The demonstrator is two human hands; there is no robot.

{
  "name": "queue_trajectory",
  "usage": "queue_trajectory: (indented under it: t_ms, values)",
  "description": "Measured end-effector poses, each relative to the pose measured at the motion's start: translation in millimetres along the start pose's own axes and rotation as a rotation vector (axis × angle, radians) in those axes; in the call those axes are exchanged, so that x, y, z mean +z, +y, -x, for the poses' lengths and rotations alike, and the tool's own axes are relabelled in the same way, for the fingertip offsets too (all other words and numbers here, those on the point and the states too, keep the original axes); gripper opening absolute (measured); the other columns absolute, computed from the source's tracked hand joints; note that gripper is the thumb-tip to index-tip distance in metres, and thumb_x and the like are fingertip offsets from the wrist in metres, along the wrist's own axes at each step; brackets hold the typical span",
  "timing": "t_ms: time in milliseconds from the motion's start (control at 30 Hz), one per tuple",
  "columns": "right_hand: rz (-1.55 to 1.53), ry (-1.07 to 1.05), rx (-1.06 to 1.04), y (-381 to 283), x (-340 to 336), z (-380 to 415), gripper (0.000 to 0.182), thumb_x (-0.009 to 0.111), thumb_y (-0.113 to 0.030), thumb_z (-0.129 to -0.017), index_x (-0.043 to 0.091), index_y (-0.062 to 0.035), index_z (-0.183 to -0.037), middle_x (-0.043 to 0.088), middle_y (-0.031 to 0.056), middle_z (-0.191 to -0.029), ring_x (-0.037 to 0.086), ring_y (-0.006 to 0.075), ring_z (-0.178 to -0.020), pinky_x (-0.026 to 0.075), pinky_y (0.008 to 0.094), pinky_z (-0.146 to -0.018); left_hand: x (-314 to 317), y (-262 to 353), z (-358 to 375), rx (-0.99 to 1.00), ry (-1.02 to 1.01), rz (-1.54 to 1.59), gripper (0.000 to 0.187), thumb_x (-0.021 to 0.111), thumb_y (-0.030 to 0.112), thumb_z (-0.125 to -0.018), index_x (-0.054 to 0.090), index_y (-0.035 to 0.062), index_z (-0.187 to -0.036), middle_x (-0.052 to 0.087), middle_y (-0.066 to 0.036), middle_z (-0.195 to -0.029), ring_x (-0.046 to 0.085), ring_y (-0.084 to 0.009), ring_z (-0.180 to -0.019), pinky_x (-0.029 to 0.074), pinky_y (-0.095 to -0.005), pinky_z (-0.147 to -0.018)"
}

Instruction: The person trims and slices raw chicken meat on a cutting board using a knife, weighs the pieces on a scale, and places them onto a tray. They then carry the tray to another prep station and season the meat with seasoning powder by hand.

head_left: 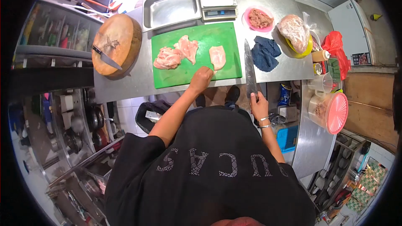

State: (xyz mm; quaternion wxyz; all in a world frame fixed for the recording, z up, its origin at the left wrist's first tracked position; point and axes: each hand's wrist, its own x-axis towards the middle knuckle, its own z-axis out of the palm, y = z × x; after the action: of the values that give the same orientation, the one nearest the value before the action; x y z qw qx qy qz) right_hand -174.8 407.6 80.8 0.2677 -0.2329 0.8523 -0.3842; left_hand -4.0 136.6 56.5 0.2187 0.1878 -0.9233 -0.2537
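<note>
A green cutting board (197,73) lies on the steel table. Two pieces of raw meat, a folded one (167,58) and a flatter one (187,49), rest on its left half. Toward the right lies a single flat piece of meat (217,57). My left hand (202,78) has its fingers closed at that piece's lower edge; what they pinch is too small to make out. My right hand (259,104) grips the handle of a large knife (249,69), whose blade points away from me, just right of the board.
Left stands a round wooden block (130,42) with a smaller knife (109,60). Behind the board are a metal tray (171,8) and a scale (219,13) holding meat. A pink plate (247,16), dark cloth (265,54) and bagged meat (293,31) stand right.
</note>
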Motion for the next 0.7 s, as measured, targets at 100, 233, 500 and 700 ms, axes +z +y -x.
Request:
queue_trajectory:
  t_ms: [100,233,500,700]
  values:
    - [0.054,-0.078,-0.030,-19.1,5.4,2.5,0.033,0.061,-0.033,-0.096,0.061,-0.0004,-0.096,0.067,0.0244,-0.078,0.065,0.0460,-0.077,0.049,0.0508,-0.065,-3.4,6.3,14.2,-0.063,0.059,0.089,0.012,0.072,0.010,-0.082,0.064,0.0013,-0.087,0.062,-0.016,-0.085,0.061,-0.0355,-0.087,0.050,-0.0448,-0.078]
    - [0.190,-0.170,-0.125,-44.5,15.7,5.1,0.029,0.060,-0.029,-0.095,0.059,-0.0011,-0.100,0.067,0.0259,-0.082,0.064,0.0493,-0.081,0.049,0.0566,-0.070,-1.1,13.6,9.5,-0.171,0.112,0.112,0.017,0.074,0.013,-0.081,0.066,0.0012,-0.091,0.063,-0.016,-0.086,0.061,-0.0357,-0.088,0.050,-0.0455,-0.081]
    - [0.536,-0.136,-0.335,-64.9,14.0,12.5,0.015,0.053,-0.023,-0.098,0.054,-0.0080,-0.096,0.067,0.0198,-0.081,0.066,0.0439,-0.074,0.052,0.0556,-0.065,16.2,19.0,-12.3,-0.355,0.028,-0.047,0.017,0.073,0.014,-0.080,0.066,-0.0013,-0.083,0.063,-0.020,-0.084,0.062,-0.0382,-0.085,0.051,-0.0476,-0.078]
    - [0.689,-0.190,-0.467,-55.8,-9.3,7.0,0.015,0.054,-0.024,-0.097,0.054,-0.0095,-0.096,0.064,0.0163,-0.079,0.066,0.0411,-0.070,0.053,0.0528,-0.063,21.4,14.3,-5.3,-0.323,0.076,-0.054,0.012,0.067,0.010,-0.078,0.064,-0.0018,-0.078,0.062,-0.022,-0.080,0.061,-0.0399,-0.081,0.050,-0.0490,-0.075]
